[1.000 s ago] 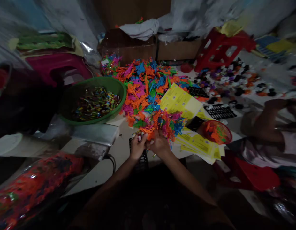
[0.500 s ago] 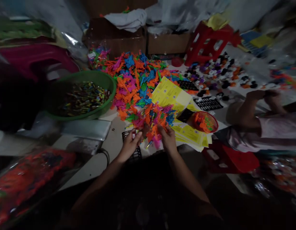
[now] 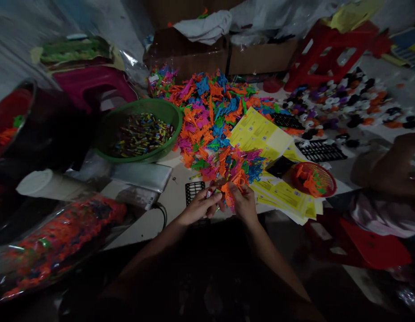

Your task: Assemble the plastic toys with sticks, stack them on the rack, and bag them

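Observation:
My left hand [image 3: 201,206] is closed on a small light-coloured stick, above a black plastic grid [image 3: 193,189] at the table's front edge. Close beside it, my right hand [image 3: 243,202] pinches an orange plastic piece [image 3: 229,193]. Just beyond both hands lies a large heap of orange, blue, pink and green plastic pieces [image 3: 203,127]. Left of the heap, a green basin [image 3: 178,117] holds many small printed sticks. Yellow printed sheets [image 3: 257,134] lie to the right, partly under the heap.
A red basket [image 3: 331,181] with orange and green pieces sits on the sheets. Another person's arm [image 3: 391,156] is at the right edge. A filled clear bag [image 3: 69,241] lies at lower left. A red stool [image 3: 328,53] and cardboard boxes [image 3: 261,60] stand behind.
The view has swung left, so the scene sits further right. My hands have come closer together, and an orange piece now shows in my right fingers.

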`<control>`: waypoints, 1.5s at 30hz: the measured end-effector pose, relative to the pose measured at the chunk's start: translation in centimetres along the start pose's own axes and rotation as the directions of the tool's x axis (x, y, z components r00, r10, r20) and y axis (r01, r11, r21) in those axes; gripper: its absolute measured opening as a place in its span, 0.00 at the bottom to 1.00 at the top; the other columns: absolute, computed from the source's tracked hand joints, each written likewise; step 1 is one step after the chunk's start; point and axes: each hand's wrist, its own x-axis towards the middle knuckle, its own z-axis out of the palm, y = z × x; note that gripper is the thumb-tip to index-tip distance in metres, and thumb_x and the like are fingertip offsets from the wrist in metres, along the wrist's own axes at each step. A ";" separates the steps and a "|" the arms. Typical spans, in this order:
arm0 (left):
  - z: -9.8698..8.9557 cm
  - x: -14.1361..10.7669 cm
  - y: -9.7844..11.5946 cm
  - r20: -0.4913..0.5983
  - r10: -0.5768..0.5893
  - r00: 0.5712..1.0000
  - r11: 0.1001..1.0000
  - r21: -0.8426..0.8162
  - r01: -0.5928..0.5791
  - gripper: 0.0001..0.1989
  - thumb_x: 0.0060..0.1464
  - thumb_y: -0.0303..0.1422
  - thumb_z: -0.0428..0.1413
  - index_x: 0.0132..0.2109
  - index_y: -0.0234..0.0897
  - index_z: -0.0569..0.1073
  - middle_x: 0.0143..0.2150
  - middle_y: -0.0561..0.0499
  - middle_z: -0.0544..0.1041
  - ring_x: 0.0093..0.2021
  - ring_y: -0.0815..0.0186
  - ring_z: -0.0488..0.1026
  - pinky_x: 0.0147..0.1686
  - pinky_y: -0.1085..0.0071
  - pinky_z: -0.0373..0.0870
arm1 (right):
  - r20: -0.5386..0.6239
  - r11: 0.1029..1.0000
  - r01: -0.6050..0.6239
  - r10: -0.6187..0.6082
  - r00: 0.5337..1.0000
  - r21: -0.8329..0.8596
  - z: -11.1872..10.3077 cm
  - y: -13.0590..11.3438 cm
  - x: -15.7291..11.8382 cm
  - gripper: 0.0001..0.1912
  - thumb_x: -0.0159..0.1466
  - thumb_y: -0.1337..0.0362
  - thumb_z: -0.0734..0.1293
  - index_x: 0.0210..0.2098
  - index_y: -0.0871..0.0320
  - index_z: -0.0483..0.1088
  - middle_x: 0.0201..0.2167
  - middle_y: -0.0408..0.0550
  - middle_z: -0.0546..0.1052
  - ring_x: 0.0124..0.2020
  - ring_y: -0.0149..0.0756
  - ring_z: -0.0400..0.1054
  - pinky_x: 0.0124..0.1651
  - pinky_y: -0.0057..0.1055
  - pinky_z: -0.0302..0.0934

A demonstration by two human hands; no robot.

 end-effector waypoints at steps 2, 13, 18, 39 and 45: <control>0.0 -0.1 0.1 0.010 -0.028 1.000 0.999 0.025 0.027 0.25 0.51 0.45 0.49 0.51 0.32 0.64 0.24 0.52 0.72 0.12 0.78 0.55 0.10 0.81 0.48 | -0.022 0.999 0.015 -0.016 1.000 -0.039 0.2 -0.4 -0.3 0.14 0.55 0.52 0.64 0.31 0.57 0.70 0.30 0.45 0.75 0.31 0.35 0.69 0.37 0.31 0.64; -4.2 2.8 -2.6 -0.363 0.145 0.920 0.951 0.307 -0.029 0.17 0.48 0.40 0.54 0.45 0.37 0.71 0.31 0.49 0.74 0.25 0.69 0.69 0.24 0.75 0.64 | -0.203 0.644 -0.104 -0.081 0.976 -0.758 -2.6 -1.8 7.0 0.20 0.54 0.55 0.63 0.37 0.65 0.70 0.32 0.58 0.73 0.35 0.44 0.66 0.36 0.37 0.59; -7.6 4.1 -4.9 -0.586 0.167 0.793 0.934 0.351 0.062 0.13 0.46 0.40 0.54 0.35 0.35 0.71 0.27 0.52 0.71 0.29 0.68 0.67 0.30 0.74 0.63 | 0.016 0.289 0.090 -0.248 0.969 -0.953 -0.2 -2.3 13.8 0.19 0.60 0.61 0.59 0.48 0.63 0.66 0.44 0.60 0.71 0.44 0.43 0.64 0.46 0.36 0.56; -6.4 5.8 -2.3 -0.516 0.059 0.854 0.995 -0.034 -0.089 0.23 0.46 0.48 0.54 0.43 0.34 0.69 0.30 0.51 0.72 0.21 0.76 0.63 0.17 0.80 0.56 | 0.086 0.707 0.196 -0.188 0.978 -0.680 0.5 -0.5 17.1 0.14 0.60 0.59 0.60 0.35 0.62 0.73 0.28 0.47 0.77 0.31 0.34 0.70 0.35 0.29 0.62; -7.1 5.3 -3.6 -0.617 0.011 0.787 0.997 -0.053 -0.055 0.26 0.44 0.47 0.55 0.47 0.34 0.68 0.34 0.50 0.73 0.21 0.76 0.64 0.20 0.79 0.60 | 0.485 0.284 0.454 0.049 0.873 -0.845 2.7 0.7 14.5 0.16 0.55 0.62 0.65 0.42 0.59 0.72 0.44 0.53 0.74 0.49 0.41 0.65 0.51 0.34 0.56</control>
